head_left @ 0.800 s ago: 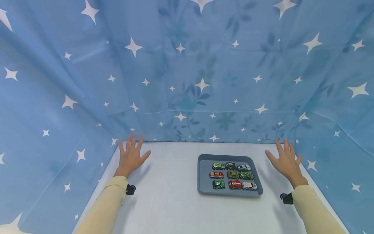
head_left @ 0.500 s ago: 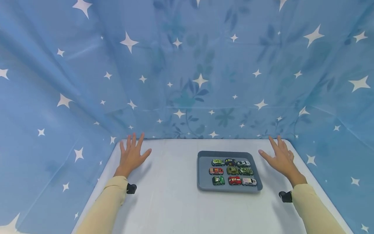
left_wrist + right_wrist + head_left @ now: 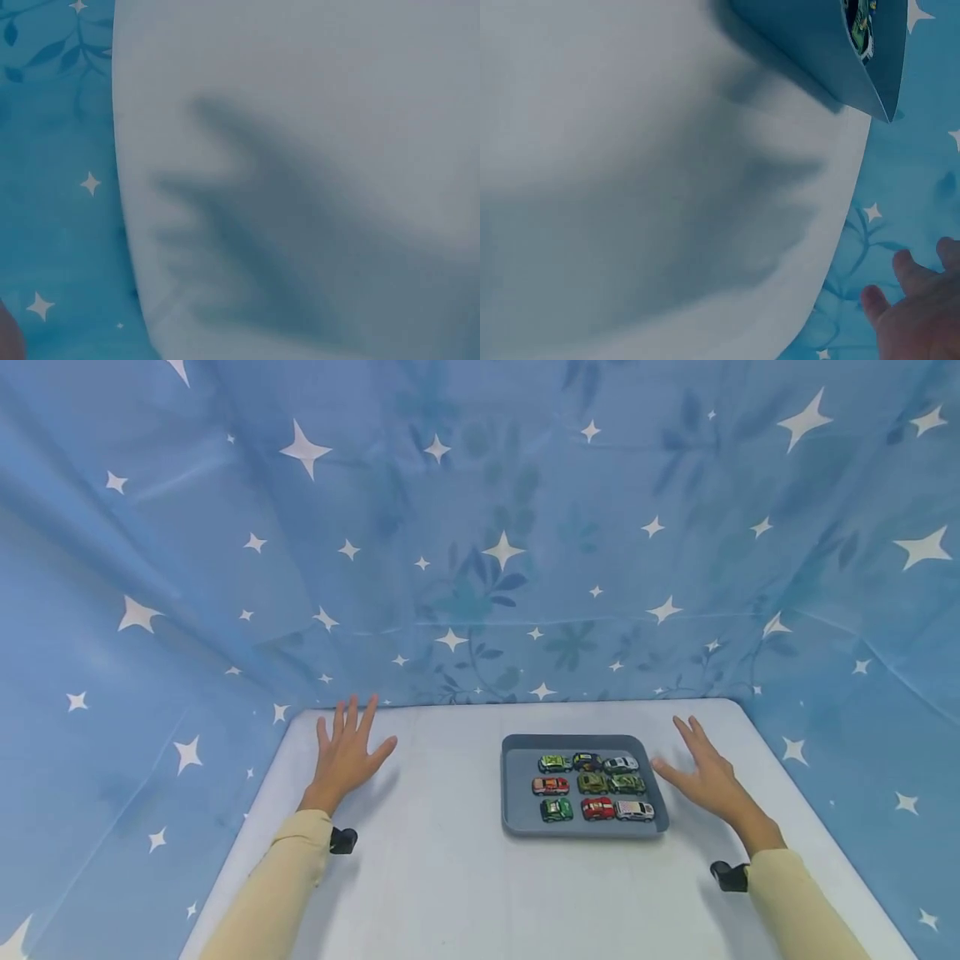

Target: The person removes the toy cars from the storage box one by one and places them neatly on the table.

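Observation:
A grey tray (image 3: 517, 825) lies right of the middle of the white table, holding several small toy cars in three rows. Among them are a red car (image 3: 597, 809), a white car (image 3: 634, 811) and a green car (image 3: 557, 811). My right hand (image 3: 705, 782) hovers just right of the tray, empty, its thumb near the tray's right rim. Over the left part of the table my left hand (image 3: 343, 764) is held with fingers spread, empty and far from the tray. Shadows of the hands fall on the table in both wrist views.
The white table (image 3: 442, 893) ends at the back and sides against blue curtains (image 3: 480, 568) with white stars and leaf prints. A small black wrist camera (image 3: 343, 840) sits at the left cuff, another black camera (image 3: 729, 876) at the right.
My right hand has moved left toward the tray, its fingers turning inward. The left hand has barely moved. The head view has tilted down slightly; the tray and cars stay as they were.

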### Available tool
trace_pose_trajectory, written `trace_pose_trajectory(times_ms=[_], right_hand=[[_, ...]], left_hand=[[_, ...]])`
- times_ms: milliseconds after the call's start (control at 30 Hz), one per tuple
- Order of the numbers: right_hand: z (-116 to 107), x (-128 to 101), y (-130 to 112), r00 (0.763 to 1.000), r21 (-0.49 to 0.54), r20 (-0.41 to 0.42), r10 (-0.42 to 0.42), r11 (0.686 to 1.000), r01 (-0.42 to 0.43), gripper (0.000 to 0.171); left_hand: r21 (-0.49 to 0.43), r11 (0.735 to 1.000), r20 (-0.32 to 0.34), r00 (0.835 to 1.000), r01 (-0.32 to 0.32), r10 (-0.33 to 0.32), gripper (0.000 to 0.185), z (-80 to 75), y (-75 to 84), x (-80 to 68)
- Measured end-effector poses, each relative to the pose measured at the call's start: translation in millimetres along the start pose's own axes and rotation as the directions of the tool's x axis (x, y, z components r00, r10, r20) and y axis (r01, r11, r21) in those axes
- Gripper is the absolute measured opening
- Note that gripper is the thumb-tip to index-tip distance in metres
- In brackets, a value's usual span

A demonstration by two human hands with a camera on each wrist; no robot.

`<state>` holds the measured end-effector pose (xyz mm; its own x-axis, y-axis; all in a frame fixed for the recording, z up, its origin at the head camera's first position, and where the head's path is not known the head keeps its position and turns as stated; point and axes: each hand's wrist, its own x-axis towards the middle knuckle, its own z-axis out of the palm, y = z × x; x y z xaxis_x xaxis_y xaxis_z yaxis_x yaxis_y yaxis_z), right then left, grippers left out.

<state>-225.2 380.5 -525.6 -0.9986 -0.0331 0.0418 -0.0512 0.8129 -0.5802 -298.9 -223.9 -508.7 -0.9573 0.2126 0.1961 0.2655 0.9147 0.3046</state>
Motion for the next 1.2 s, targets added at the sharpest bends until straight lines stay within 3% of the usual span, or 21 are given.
trace_pose_trajectory(times_ms=[333,800,1200], right_hand=[[19.4,-24.6,0.5,0.998,0.116,0.059,0.01,0.993,-0.017,0.11],[40.6,-46.7,3.7,0.994,0.12,0.097,0.057,0.99,-0.069,0.121],[56.7,-57.0,11.6,0.995,0.167,0.098,0.0,0.986,-0.016,0.107]], left_hand=[[-0.019,0.999,-0.005,1.0,-0.026,0.026,0.091,3.8,11.0,5.8],[-0.044,0.998,0.028,0.999,-0.044,0.045,0.089,8.4,28.2,14.3],[-0.044,0.996,0.043,0.995,-0.083,0.085,0.087,14.9,44.7,24.8]])
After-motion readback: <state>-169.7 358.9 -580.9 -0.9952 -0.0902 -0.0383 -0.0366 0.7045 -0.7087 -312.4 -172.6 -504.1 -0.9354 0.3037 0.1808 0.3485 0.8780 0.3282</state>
